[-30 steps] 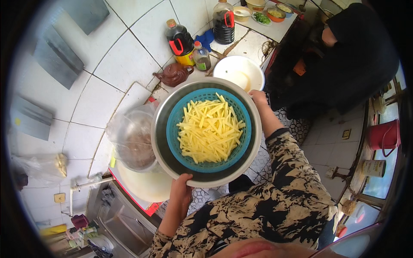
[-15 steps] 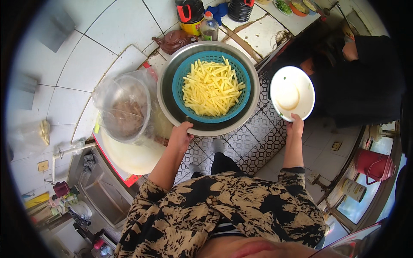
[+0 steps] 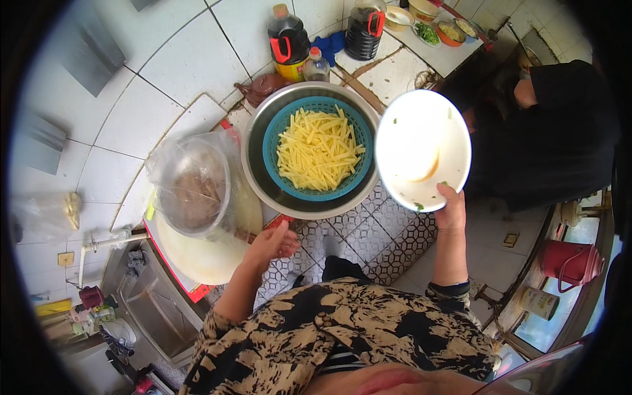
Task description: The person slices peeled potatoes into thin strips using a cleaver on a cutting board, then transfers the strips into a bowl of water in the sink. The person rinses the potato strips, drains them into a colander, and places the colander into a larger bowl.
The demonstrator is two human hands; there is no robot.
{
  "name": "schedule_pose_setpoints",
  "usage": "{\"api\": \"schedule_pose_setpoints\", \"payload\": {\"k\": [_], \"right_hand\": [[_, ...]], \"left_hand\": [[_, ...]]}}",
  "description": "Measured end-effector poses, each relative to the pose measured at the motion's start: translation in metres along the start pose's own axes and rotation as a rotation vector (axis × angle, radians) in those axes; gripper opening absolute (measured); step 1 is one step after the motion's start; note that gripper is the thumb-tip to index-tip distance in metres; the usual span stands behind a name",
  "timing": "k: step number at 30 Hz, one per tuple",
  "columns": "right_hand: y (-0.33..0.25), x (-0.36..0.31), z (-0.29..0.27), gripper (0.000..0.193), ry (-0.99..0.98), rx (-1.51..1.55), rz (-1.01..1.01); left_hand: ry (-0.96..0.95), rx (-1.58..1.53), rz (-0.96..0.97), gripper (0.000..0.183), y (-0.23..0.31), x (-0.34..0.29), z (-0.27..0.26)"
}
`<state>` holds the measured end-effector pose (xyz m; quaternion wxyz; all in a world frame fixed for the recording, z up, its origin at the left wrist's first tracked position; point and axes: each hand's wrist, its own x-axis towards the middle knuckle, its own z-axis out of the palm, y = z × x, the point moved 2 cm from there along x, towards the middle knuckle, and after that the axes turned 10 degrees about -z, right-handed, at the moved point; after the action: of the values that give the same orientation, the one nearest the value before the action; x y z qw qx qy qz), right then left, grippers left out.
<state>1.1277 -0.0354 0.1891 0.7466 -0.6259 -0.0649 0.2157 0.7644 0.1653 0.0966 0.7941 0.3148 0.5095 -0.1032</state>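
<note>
My right hand (image 3: 451, 207) grips the rim of a white bowl (image 3: 421, 148), its thumb on the inner side. The bowl is tilted so its inside shows, with a brown smear and a few green bits. Just below the edge of a large metal basin (image 3: 253, 181), my left hand (image 3: 273, 243) is off the rim with loosely bent fingers, holding nothing. In the basin sits a blue-green plastic colander (image 3: 271, 161) heaped with pale yellow potato strips (image 3: 319, 150).
A plastic-covered metal bowl (image 3: 227, 178) with brownish contents stands at left on a round white board (image 3: 197, 260). Behind are a brown teapot (image 3: 263, 85) and dark bottles (image 3: 289, 43). A person in black (image 3: 553, 131) stands at right, and a sink (image 3: 155, 299) lies lower left.
My left hand has let go of the basin's rim and drawn back toward me. My right hand has brought the white bowl leftward and closer, up beside the basin.
</note>
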Motion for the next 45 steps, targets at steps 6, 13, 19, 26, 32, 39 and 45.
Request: {"api": "schedule_pose_setpoints", "payload": {"k": [6, 13, 19, 26, 32, 39, 45], "right_hand": [[-0.002, -0.027, 0.095, 0.053, -0.513, -0.201, 0.058], [0.005, -0.081, 0.177, 0.046, -0.961, -0.417, 0.076], [0.008, 0.028, 0.227, 0.076, -0.957, -0.682, -0.197], [0.070, 0.204, 0.307, 0.105, -0.573, -1.161, -0.805], [0.107, 0.245, 0.324, 0.090, -0.823, -1.244, -0.626], [0.097, 0.304, 0.296, 0.070, -0.556, -1.149, -0.793], [0.100, 0.358, 0.314, 0.072, -0.588, -1.124, -0.923]], "left_hand": [[-0.119, -0.074, 0.516, 0.051, 0.033, -0.068, 0.029], [-0.019, -0.500, 0.493, 0.058, 0.006, -0.067, -0.001], [0.012, -0.749, 0.605, 0.065, -0.034, -0.073, -0.030], [0.271, -0.873, 0.709, 0.071, -0.043, -0.092, -0.009], [0.516, -1.134, 0.591, 0.072, -0.044, -0.083, 0.024], [0.594, -1.233, 0.622, 0.043, -0.050, -0.079, 0.039], [0.677, -1.306, 0.650, 0.063, -0.057, -0.080, 0.044]]}}
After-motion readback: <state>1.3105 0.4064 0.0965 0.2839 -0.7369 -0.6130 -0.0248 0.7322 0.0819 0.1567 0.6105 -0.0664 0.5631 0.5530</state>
